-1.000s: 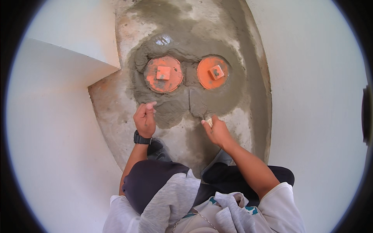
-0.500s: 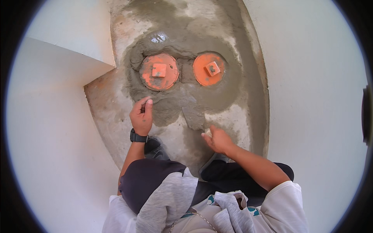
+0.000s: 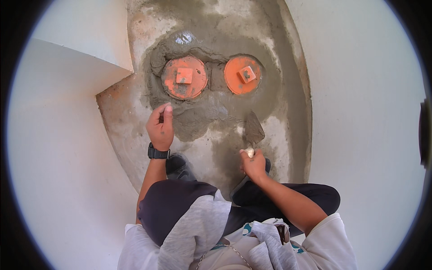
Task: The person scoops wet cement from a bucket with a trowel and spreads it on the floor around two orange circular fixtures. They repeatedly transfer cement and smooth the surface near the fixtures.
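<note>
My right hand [image 3: 254, 167] is closed round the pale handle of a small pointed trowel [image 3: 254, 129]. Wet mortar smears the trowel's blade, which points away from me at the near right edge of the grey mortar [image 3: 198, 118]. Farther left, my left hand [image 3: 160, 127] hovers near the mortar with thumb and fingers drawn together; whatever is between them, if anything, cannot be made out. Beyond the hands, two round orange caps with square knobs sit in the mortar: a left cap [image 3: 190, 87] with grey smears and a right cap [image 3: 234, 83].
White walls stand close on both sides, the left wall [image 3: 58, 130] with a jutting corner and the right wall [image 3: 360, 112] curving in view. My shoes [image 3: 178, 165] rest on the stained concrete floor [image 3: 193, 155] just before the mortar. A damp band runs along the right wall.
The trowel has swung from the near middle of the mortar to the right, its blade now pointing away from me. My left hand has shifted slightly up and left.
</note>
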`<state>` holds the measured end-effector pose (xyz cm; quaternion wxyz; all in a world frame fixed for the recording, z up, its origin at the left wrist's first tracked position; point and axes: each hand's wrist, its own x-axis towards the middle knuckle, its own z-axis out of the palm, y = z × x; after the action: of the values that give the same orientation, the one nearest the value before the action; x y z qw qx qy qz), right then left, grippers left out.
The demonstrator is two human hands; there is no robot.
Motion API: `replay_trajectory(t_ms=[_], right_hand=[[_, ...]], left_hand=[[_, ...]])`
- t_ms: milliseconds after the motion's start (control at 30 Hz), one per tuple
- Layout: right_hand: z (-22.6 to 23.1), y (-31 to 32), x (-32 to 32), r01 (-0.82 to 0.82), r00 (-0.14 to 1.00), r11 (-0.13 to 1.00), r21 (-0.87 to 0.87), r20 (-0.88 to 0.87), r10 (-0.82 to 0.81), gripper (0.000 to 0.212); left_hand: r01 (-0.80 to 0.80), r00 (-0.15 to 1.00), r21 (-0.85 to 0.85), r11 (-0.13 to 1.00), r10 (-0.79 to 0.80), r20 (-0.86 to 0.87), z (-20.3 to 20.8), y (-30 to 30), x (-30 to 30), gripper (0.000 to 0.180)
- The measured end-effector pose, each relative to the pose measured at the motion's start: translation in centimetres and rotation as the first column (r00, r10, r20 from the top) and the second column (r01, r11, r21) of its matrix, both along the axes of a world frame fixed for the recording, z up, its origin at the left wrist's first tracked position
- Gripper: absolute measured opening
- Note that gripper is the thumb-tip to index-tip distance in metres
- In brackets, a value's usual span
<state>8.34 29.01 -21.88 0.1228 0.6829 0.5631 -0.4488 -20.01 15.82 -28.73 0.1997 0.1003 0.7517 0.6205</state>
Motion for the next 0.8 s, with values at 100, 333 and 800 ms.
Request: replay_trajectory(t_ms=[100, 333, 800], right_hand=[[0.1, 0.1, 0.4, -0.189, 0.978, 0.971, 0.145, 0.116, 0.173, 0.047], [-1.9, -4.5, -2.7, -0.32, 0.946, 0.93, 0.184, 0.016, 0.322, 0.045], [0.6, -5.3, -8.9, -0.314, 0.925, 0.949, 0.037, -0.212, 0.315, 0.041]], left_hand=[[-0.011, 1.0, -0.02, 1.0, 0.011, 0.011, 0.0, 0.0, -0.4, 0.023], [-0.023, 0.996, 0.002, 1.0, 0.023, -0.085, 0.2, -0.3, -1.6, 0.02], [-0.205, 0.979, -0.008, 0.979, 0.205, -0.018, 1.5, -3.1, -3.6, 0.026]])
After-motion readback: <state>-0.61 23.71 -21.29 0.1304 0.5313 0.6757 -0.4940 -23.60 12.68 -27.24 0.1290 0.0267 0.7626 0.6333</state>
